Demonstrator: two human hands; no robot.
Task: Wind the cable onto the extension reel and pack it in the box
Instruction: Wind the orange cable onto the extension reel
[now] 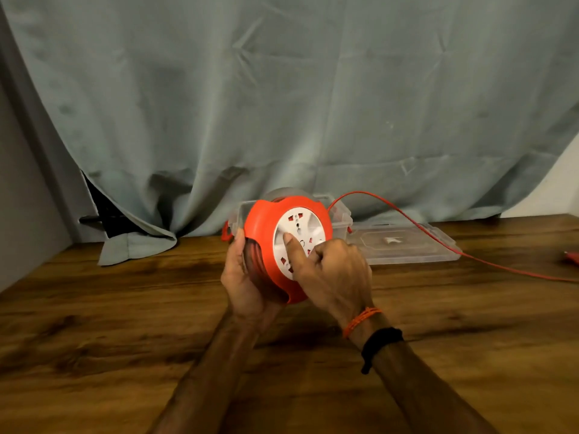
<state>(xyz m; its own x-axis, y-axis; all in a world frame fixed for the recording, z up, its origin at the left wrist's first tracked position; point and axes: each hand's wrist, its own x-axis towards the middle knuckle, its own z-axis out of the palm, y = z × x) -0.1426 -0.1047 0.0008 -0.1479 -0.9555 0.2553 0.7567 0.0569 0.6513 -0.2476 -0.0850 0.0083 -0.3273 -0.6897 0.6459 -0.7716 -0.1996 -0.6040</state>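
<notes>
Extension reel (283,245) is held up over the tabletop (125,308), in front of the clear box (340,219). Looks like rigid, smooth plastic, probably light; best gripped by the rim. Left hand (244,277) fingers are wrapped round its edge; right hand (332,270) forefinger presses the white socket face, other fingers curled. Orange housing. Red cable (416,223) looks limp, trailing right.

Bare table (125,324) lies open in front; box (340,219), lid (407,245) and cable (438,242) crowd the back right.
</notes>
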